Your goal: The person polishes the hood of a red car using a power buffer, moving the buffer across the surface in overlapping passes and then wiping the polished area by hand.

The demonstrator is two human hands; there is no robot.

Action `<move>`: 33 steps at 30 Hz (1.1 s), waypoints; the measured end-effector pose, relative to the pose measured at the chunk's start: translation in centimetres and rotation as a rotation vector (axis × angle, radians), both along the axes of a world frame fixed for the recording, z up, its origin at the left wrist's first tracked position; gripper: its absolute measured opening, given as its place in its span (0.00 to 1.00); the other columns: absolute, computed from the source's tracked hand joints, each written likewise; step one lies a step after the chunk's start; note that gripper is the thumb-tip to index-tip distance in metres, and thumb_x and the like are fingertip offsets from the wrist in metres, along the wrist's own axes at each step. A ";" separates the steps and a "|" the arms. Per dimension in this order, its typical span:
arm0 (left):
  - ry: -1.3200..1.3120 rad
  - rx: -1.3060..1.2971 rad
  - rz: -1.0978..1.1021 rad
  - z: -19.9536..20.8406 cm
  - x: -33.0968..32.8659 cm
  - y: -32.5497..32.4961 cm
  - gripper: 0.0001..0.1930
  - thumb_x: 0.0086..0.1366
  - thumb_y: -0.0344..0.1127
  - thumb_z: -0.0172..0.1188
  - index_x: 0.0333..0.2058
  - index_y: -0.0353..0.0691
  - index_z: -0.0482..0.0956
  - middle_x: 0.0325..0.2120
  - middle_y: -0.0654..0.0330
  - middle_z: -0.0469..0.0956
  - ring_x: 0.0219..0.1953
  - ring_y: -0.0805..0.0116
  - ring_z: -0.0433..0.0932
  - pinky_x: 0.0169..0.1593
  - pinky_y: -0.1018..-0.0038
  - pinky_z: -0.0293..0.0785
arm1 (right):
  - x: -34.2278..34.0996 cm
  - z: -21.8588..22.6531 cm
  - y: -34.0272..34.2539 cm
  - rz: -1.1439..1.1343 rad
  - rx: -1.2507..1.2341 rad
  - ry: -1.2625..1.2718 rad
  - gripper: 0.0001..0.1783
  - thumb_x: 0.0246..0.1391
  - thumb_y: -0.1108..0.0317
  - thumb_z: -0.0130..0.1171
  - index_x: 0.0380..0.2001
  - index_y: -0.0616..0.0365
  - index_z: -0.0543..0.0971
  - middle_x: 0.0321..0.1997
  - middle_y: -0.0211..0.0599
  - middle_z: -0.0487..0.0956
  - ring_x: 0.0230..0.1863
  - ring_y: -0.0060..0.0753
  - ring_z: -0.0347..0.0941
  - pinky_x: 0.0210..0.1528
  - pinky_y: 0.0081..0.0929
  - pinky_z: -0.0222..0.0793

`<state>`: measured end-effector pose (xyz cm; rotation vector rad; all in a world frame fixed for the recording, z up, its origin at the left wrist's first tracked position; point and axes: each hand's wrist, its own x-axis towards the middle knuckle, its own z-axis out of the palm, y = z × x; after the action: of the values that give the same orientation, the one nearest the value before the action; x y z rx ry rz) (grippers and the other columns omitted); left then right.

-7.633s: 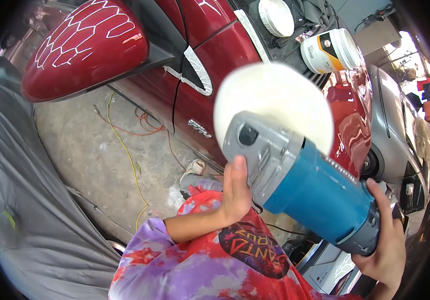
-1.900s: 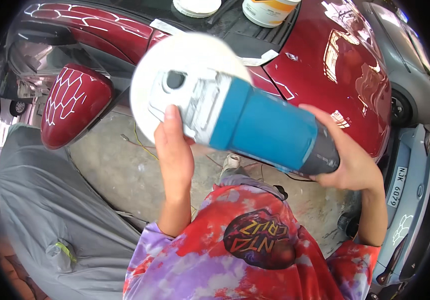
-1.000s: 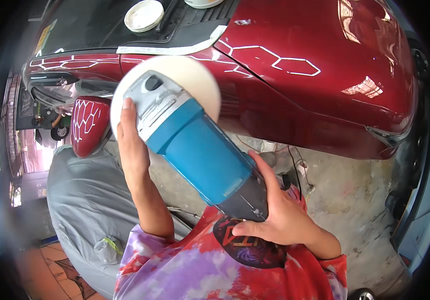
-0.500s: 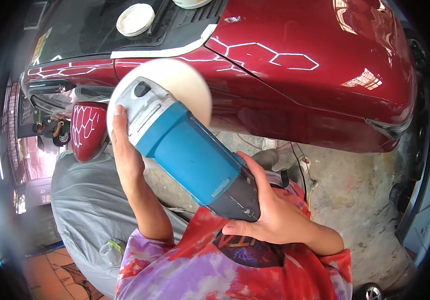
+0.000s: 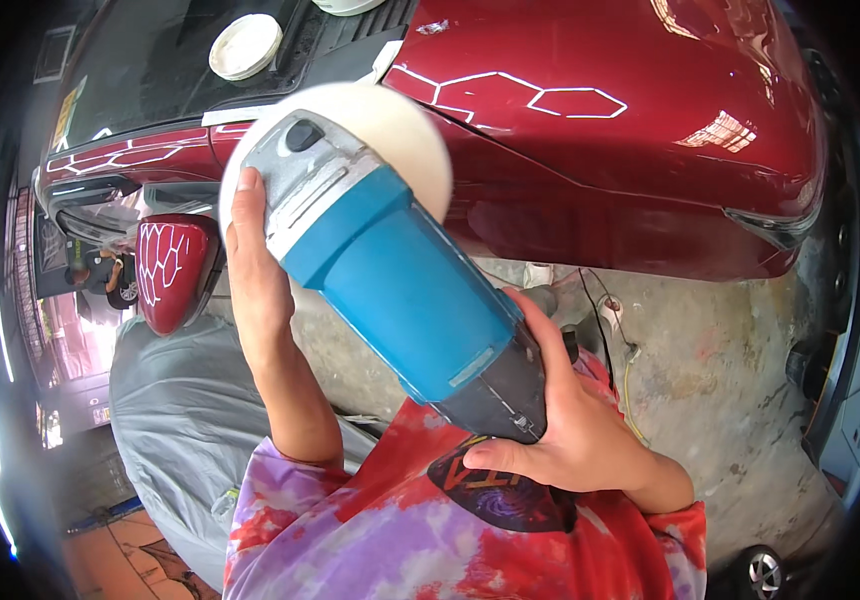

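Held across my front is a blue electric polisher [image 5: 410,285] with a grey metal head and a dark rear end. My left hand [image 5: 260,270] grips it at the head, the thumb or a finger lying along the metal side; the other fingers are hidden beneath. Around the dark rear end wraps my right hand [image 5: 585,430], thumb on the near side. Beyond the head shows the round white pad [image 5: 400,125], blurred at its rim and overlapping the side of the dark red car [image 5: 590,180]. Whether pad and paint touch cannot be told.
A round whitish lid or tub [image 5: 246,48] lies on the windshield area, near white tape [image 5: 240,115]. The red side mirror [image 5: 175,270] juts out at left above a grey cover [image 5: 180,400]. Cables [image 5: 605,320] run over the concrete floor [image 5: 690,360]. Another person [image 5: 110,275] is far left.
The polisher sits slightly farther right in view, its pad higher over the car's edge. The car and lid have shifted up and left in the picture. Both hands keep their hold.
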<state>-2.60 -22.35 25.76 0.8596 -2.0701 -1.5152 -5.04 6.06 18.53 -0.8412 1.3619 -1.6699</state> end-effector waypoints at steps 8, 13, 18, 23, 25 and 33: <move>0.039 0.005 0.162 -0.5 4.4 -2.4 0.29 0.74 0.52 0.41 0.59 0.30 0.67 0.48 0.50 0.78 0.49 0.64 0.79 0.54 0.71 0.73 | 0.0 -0.4 -2.4 0.130 0.015 -0.049 0.64 0.50 0.45 0.69 0.70 0.61 0.34 0.54 0.63 0.73 0.54 0.60 0.74 0.57 0.41 0.66; 0.157 0.076 0.260 -2.8 5.8 -1.1 0.30 0.73 0.55 0.40 0.59 0.34 0.68 0.50 0.52 0.77 0.49 0.64 0.78 0.52 0.69 0.74 | -0.1 -1.0 -1.6 0.178 0.073 0.013 0.64 0.49 0.45 0.69 0.71 0.58 0.36 0.55 0.64 0.73 0.55 0.64 0.73 0.56 0.44 0.67; 0.172 0.227 0.186 -5.8 5.6 2.8 0.30 0.73 0.55 0.41 0.59 0.33 0.67 0.47 0.52 0.79 0.44 0.63 0.81 0.48 0.68 0.77 | 0.3 0.3 2.9 0.158 0.400 0.113 0.71 0.35 0.49 0.79 0.71 0.58 0.41 0.62 0.59 0.68 0.65 0.54 0.66 0.65 0.40 0.60; 0.038 0.016 0.033 -7.3 4.0 8.2 0.22 0.75 0.46 0.43 0.32 0.31 0.74 0.27 0.65 0.72 0.33 0.76 0.66 0.37 0.73 0.64 | 3.1 -0.3 8.8 -0.044 0.406 0.089 0.72 0.33 0.52 0.80 0.71 0.59 0.40 0.65 0.60 0.64 0.66 0.55 0.64 0.64 0.41 0.61; 0.058 0.050 -0.065 -6.5 3.3 9.6 0.22 0.74 0.45 0.45 0.29 0.31 0.73 0.24 0.67 0.69 0.31 0.77 0.63 0.35 0.74 0.62 | 3.7 -0.6 9.2 -0.097 0.424 0.086 0.74 0.29 0.54 0.83 0.71 0.59 0.40 0.66 0.57 0.64 0.68 0.50 0.61 0.66 0.39 0.57; 0.252 0.123 0.230 -7.0 4.7 2.9 0.26 0.74 0.48 0.41 0.48 0.26 0.75 0.43 0.54 0.79 0.42 0.68 0.77 0.48 0.72 0.72 | 1.5 -0.4 1.7 0.021 0.425 0.323 0.69 0.37 0.49 0.78 0.71 0.58 0.41 0.62 0.59 0.69 0.64 0.59 0.65 0.63 0.42 0.61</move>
<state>2.11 -19.49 18.73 0.8687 -1.6546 -1.5476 -3.50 7.78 18.16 -0.8876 1.8383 -1.1930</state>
